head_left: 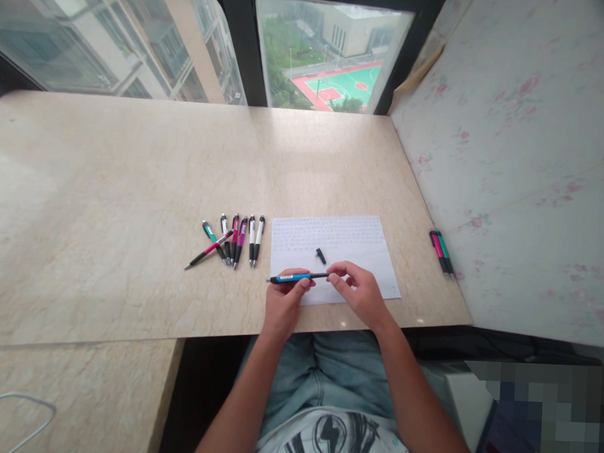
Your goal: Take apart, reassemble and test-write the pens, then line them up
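My left hand [284, 302] is closed around the blue barrel of a ballpoint pen [292, 278], its clicker end pointing left. From the barrel's right end sticks out a thin dark refill [320, 275]. My right hand [356, 289] pinches the refill's far end between thumb and fingers. Just beyond the hands, a short black pen grip [321, 256] rests on a sheet of paper [375, 256] with rows of handwriting across its upper part. The tip of the refill is hidden by the right fingers.
Left of the paper lie several pens [235, 240], with a pink pen [208, 250] crossing a green one. Two more pens, pink and green [441, 252], lie by the flowered wall [513, 196]. A window [329, 54] borders the marble-look tabletop [134, 179]. A cable [29, 396] lies lower left.
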A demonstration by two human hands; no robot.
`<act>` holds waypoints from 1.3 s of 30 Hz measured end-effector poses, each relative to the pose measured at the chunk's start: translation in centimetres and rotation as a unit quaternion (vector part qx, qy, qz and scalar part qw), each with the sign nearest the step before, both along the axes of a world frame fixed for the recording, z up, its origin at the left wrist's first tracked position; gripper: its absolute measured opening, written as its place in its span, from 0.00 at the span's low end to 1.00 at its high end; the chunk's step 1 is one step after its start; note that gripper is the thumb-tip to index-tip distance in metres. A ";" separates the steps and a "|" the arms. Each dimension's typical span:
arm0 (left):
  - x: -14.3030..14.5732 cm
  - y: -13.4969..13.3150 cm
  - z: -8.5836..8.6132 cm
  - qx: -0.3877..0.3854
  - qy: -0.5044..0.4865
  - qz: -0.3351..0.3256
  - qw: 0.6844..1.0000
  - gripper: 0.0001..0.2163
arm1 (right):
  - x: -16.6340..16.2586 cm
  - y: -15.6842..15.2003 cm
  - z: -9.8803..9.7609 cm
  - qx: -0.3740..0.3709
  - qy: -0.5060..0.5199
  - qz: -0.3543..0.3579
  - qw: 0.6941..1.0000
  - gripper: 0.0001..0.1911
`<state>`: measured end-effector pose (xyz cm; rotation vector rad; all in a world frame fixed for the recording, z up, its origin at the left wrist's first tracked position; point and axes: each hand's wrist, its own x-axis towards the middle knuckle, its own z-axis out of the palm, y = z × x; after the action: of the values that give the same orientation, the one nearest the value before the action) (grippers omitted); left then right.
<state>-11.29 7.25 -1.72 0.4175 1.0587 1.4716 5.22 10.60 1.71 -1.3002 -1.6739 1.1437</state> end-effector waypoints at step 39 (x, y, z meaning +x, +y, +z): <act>-0.4 0.2 0.0 -0.003 -0.073 0.008 0.997 0.11 | 1.3 2.0 -2.5 0.141 -0.159 -0.128 0.969 0.10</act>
<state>-11.65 7.43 -1.70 0.2928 0.9530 1.4893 6.54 12.56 -0.79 -1.5145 -1.7522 0.5442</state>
